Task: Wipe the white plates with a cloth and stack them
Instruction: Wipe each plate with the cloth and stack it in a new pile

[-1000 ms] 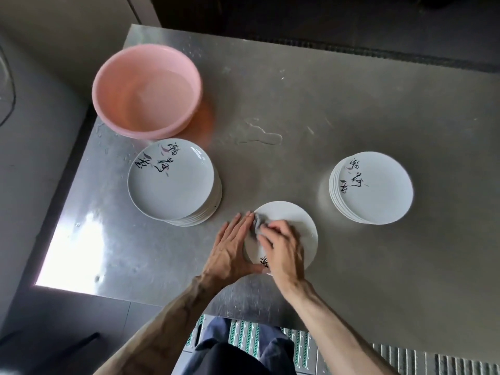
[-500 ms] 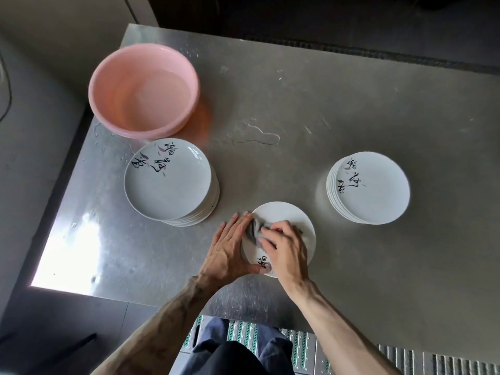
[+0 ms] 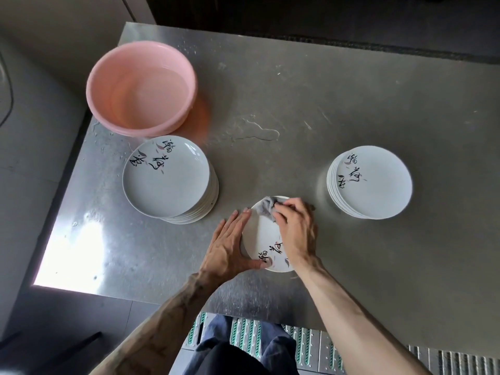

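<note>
**Wiping 1 plate, midway between 2 stacks**

The step in hand is the wiping itself. 1 white plate (image 3: 263, 234) lies flat on the steel counter (image 3: 338, 98), close to the near edge and in front of the person. The right hand (image 3: 296, 228) has its fingers curled round a bunched grey cloth (image 3: 266, 205) and presses it onto the far rim of the plate. The left hand (image 3: 227, 247) lies flat and wide against the plate's left edge, fingers straight, with the thumb resting on the near rim by the painted lettering; it steadies the plate and grips nothing.

A left stack (image 3: 165, 177) of like plates stands just beside a pink basin (image 3: 108, 85) that holds water, and a right stack (image 3: 370, 182) stands well apart on the other side. A thin puddle (image 3: 257, 131) lies on the counter beyond the plate.

Which stack is the finished one cannot be read for certain. Judging by the basin and the water drops near it, the left stack is probably waiting and the right stack is probably done.

The cloth covers only the far rim, so the next move likely calls for a sweep round the rest of the face. After that the plate has to be lifted by its edge and set level and centred on the finished stack. The glaze may be damp, so a firm pinch would be wise.
</note>
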The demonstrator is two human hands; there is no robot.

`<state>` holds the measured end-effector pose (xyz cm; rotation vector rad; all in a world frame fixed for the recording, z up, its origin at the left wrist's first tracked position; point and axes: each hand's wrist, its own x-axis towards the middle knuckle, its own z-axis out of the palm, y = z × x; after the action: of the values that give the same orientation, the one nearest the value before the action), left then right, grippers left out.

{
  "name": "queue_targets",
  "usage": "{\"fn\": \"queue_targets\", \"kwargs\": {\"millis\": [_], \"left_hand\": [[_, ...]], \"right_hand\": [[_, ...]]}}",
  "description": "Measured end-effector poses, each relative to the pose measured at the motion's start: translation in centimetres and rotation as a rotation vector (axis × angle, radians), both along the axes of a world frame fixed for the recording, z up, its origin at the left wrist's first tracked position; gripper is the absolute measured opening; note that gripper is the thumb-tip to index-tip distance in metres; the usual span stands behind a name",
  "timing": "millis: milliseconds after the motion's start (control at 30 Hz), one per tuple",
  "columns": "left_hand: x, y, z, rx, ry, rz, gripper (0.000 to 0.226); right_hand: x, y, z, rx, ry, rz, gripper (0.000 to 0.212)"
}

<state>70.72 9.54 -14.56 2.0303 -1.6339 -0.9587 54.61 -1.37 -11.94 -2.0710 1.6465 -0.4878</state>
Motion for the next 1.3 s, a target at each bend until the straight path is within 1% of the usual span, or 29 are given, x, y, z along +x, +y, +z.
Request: {"fn": "queue_targets", "kwargs": {"millis": [67, 200, 300, 333, 367, 400, 467, 500, 533, 633, 667, 700, 800, 833, 933, 967, 1067, 1133, 1233, 1300], "left_hand": [[-0.2, 0.0, 0.0, -0.011, -0.002, 0.003, 0.136], [-0.2, 0.0, 0.1, -0.026, -0.020, 0.007, 0.137], [-0.2, 0.2, -0.2, -0.031, -0.035, 0.005, 0.139], [-0.2, 0.2, -0.3, -0.021, -0.035, 0.003, 0.139], [-0.2, 0.1, -0.3, -0.005, -0.034, 0.002, 0.140], [-0.2, 0.0, -0.3, 0.012, -0.036, -0.002, 0.140], [-0.3, -0.1, -0.4, 0.022, -0.049, -0.009, 0.139], [-0.3, -0.1, -0.5, 0.016, -0.056, -0.011, 0.139], [-0.3, 0.0, -0.5, 0.008, -0.062, -0.017, 0.139], [-0.1, 0.2, -0.7, -0.020, -0.083, -0.037, 0.137], [-0.1, 0.2, -0.7, -0.017, -0.093, -0.049, 0.137], [-0.2, 0.1, -0.6, -0.013, -0.101, -0.057, 0.138], [-0.6, -0.1, -0.5, 0.006, -0.116, -0.046, 0.140], [-0.6, -0.1, -0.5, 0.007, -0.119, -0.044, 0.141], [-0.3, -0.1, -0.6, 0.013, -0.118, -0.058, 0.142], [-0.2, -0.1, -0.6, 0.015, -0.115, -0.060, 0.142], [-0.6, 0.0, -0.4, 0.005, -0.114, -0.039, 0.139], [-0.8, 0.0, -0.4, 0.007, -0.121, -0.036, 0.139], [-0.4, -0.1, -0.5, 0.011, -0.141, -0.062, 0.142], [-0.2, 0.0, -0.6, 0.007, -0.135, -0.064, 0.141]], "right_hand": [[1.0, 1.3, 0.1, -0.005, 0.000, -0.009, 0.014], [1.7, 4.8, 0.3, 0.067, -0.008, 0.197, 0.011], [-0.7, 4.9, 0.7, 0.057, 0.021, 0.359, 0.008], [-1.7, 4.2, 0.9, 0.050, 0.054, 0.374, 0.007], [-2.5, 3.3, 1.0, 0.043, 0.081, 0.342, 0.008], [-3.0, 2.1, 1.1, 0.040, 0.089, 0.264, 0.010], [-3.0, 0.9, 1.2, 0.053, 0.075, 0.087, 0.011], [-2.3, 1.3, 1.3, 0.066, 0.067, 0.050, 0.011], [-1.5, 2.3, 1.5, 0.086, 0.064, 0.065, 0.010], [-0.3, 6.9, 2.0, 0.129, 0.027, 0.281, 0.009], [-0.9, 7.2, 1.9, 0.131, 0.013, 0.312, 0.011], [-1.5, 6.8, 1.8, 0.133, 0.003, 0.298, 0.011], [-2.7, 4.6, 1.5, 0.145, 0.005, 0.141, 0.009], [-2.7, 4.6, 1.5, 0.150, 0.012, 0.140, 0.008], [-3.2, 6.7, 1.6, 0.162, 0.028, 0.285, 0.010], [-4.2, 6.9, 1.6, 0.150, 0.034, 0.302, 0.011], [-6.8, 5.7, 1.4, 0.119, 0.071, 0.200, 0.015], [-6.1, 6.0, 1.6, 0.146, 0.085, 0.131, 0.016], [-4.0, 7.8, 1.6, 0.176, 0.038, 0.179, 0.017], [-4.4, 7.6, 1.4, 0.167, 0.045, 0.193, 0.018]]}}
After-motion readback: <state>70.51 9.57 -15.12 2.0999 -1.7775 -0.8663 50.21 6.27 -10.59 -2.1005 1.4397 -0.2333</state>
